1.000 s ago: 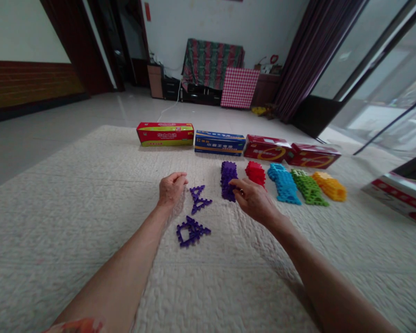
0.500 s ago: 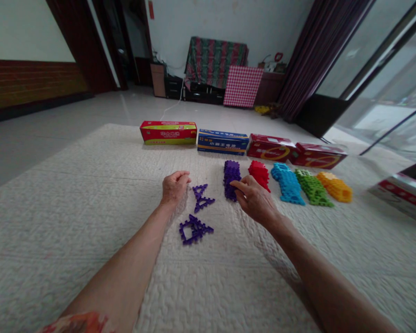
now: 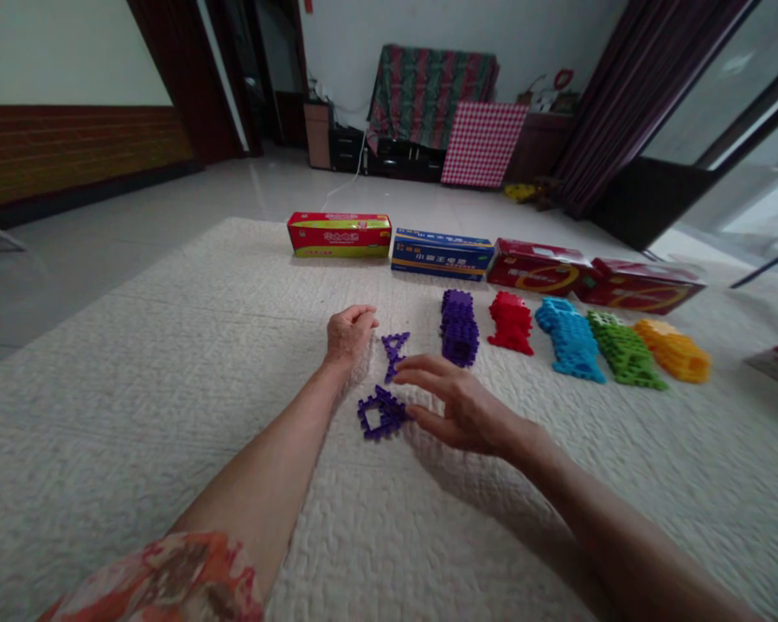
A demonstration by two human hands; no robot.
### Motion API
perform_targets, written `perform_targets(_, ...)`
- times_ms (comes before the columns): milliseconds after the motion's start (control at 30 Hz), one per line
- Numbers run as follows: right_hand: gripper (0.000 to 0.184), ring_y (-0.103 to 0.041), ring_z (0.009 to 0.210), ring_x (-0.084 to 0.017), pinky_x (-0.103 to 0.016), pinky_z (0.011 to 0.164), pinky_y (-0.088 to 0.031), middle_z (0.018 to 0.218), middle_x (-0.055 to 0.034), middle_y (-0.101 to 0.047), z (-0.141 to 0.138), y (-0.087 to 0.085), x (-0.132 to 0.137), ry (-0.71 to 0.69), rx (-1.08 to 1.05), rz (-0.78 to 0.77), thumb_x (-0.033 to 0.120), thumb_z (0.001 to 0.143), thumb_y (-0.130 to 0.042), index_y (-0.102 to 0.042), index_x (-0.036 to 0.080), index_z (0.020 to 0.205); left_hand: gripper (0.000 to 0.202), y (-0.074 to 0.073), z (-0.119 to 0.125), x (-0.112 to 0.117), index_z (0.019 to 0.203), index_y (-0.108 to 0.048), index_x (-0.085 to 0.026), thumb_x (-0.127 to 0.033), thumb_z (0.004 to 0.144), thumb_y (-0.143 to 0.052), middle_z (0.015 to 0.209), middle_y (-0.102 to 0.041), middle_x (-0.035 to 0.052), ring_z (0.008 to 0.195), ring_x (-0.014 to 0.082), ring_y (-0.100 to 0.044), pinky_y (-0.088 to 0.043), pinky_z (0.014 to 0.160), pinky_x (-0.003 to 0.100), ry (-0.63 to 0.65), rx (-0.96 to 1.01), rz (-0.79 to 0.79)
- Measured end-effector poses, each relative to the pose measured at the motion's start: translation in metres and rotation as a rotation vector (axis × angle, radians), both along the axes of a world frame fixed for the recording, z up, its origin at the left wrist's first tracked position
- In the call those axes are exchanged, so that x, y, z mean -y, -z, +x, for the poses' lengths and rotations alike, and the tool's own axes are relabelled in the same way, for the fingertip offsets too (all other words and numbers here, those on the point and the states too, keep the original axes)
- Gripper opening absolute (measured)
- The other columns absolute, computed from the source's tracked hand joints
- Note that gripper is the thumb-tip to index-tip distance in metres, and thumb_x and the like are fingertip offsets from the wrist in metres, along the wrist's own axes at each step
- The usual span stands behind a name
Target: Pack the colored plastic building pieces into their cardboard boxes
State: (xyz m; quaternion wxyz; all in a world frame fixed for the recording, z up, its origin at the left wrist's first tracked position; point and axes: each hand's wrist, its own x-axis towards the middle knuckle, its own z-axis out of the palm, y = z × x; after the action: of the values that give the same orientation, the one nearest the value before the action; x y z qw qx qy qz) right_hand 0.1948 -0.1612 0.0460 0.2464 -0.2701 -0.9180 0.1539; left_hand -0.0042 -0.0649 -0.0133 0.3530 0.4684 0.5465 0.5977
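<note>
Pieces (image 3: 390, 409) purple, toothed, hollow-centred

Matt, plastic-looking purple pieces (image 3: 392, 409); rough, puckered cloth (image 3: 168, 345); glossy, card-like blue box (image 3: 441, 256); smooth, shiny floor (image 3: 149, 207).

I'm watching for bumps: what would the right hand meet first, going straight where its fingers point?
Most likely the loose purple pieces, just beyond the right hand; its height over them is unclear.

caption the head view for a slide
Open right grip and curled left grip beside loose purple notched plastic pieces; purple stack, red stack, blue stack, green stack and yellow stack to the right.
</note>
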Motion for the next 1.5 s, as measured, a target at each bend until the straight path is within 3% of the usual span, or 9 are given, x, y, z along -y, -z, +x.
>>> perform_targets(100,0.042,-0.057,0.119,-0.024,-0.042,0.1,-0.047,0.13,-0.0126,-0.06,-0.014,0.005,0.012,-0.097,0.074,-0.071,0.014,0.08,-0.062,-0.061,0.018,0.122,0.028,0.002,0.0,-0.001,0.088,-0.074,-0.014,-0.028,0.07,-0.06,0.065,-0.068,0.0024,0.062,0.0154,-0.061,-0.047,0.062,0.026,0.003,0.009,0.006)
perform_targets(300,0.021,-0.062,0.11,-0.022,-0.038,0.097,-0.049,0.122,-0.0109,-0.066,-0.018,0.008,0.013,-0.119,0.152,-0.07,0.015,0.09,-0.053,-0.068,0.017,0.105,0.027,0.003,0.0,-0.002,0.088,-0.074,-0.014,-0.029,0.07,-0.06,0.065,-0.068,0.0027,0.061,0.015,-0.061,-0.046,0.061,0.026,0.013,0.008,0.014)
perform_targets(500,0.028,-0.062,0.107,-0.02,-0.036,0.093,-0.05,0.115,-0.012,-0.067,-0.016,0.008,0.011,-0.102,0.046,-0.059,0.011,0.092,-0.047,-0.061,0.016,0.115,0.027,0.004,-0.001,-0.002,0.088,-0.074,-0.015,-0.032,0.071,-0.061,0.068,-0.07,0.0039,0.065,0.0167,-0.063,-0.047,0.065,0.028,0.003,-0.04,0.015)
perform_targets(700,0.024,-0.064,0.087,-0.017,-0.03,0.077,-0.051,0.097,-0.0091,-0.067,0.009,-0.001,-0.01,0.209,-0.113,0.013,0.015,0.093,-0.047,-0.062,0.016,0.112,0.027,0.004,-0.001,0.0,0.089,-0.075,-0.015,-0.031,0.07,-0.062,0.068,-0.07,0.0035,0.066,0.0165,-0.064,-0.047,0.066,0.027,-0.002,-0.031,-0.002)
perform_targets(833,0.024,-0.065,0.078,-0.017,-0.029,0.07,-0.049,0.093,-0.0074,-0.071,0.036,-0.013,-0.025,0.423,-0.041,0.017,0.016,0.089,-0.052,-0.062,0.016,0.111,0.027,0.001,-0.001,0.001,0.088,-0.075,-0.015,-0.03,0.07,-0.062,0.068,-0.071,0.0035,0.066,0.016,-0.064,-0.047,0.065,0.026,-0.004,-0.029,-0.013)
perform_targets(1067,0.024,-0.064,0.079,-0.019,-0.03,0.071,-0.048,0.093,-0.0093,-0.069,0.052,-0.01,-0.034,0.514,0.141,0.063,0.012,0.084,-0.05,-0.065,0.015,0.103,0.027,0.003,-0.002,0.0,0.087,-0.075,-0.016,-0.029,0.068,-0.062,0.067,-0.071,0.003,0.062,0.0151,-0.062,-0.046,0.061,0.025,-0.002,-0.031,-0.004)
perform_targets(1300,0.025,-0.062,0.078,-0.018,-0.03,0.073,-0.048,0.093,-0.0087,-0.066,0.053,-0.002,-0.037,0.558,0.175,0.052,0.011,0.084,-0.052,-0.066,0.015,0.104,0.025,0.0,-0.001,0.001,0.086,-0.075,-0.016,-0.029,0.068,-0.062,0.067,-0.071,0.0038,0.064,0.0153,-0.063,-0.046,0.062,0.026,0.001,-0.035,-0.013)
perform_targets(1500,0.028,-0.061,0.084,-0.021,-0.032,0.073,-0.05,0.103,-0.0113,-0.061,0.052,-0.001,-0.036,0.685,0.178,0.173,0.018,0.087,-0.053,-0.064,0.017,0.113,0.025,-0.001,-0.001,0.001,0.084,-0.075,-0.016,-0.029,0.068,-0.062,0.066,-0.07,0.0037,0.064,0.0161,-0.064,-0.047,0.063,0.026,0.006,-0.014,-0.007)
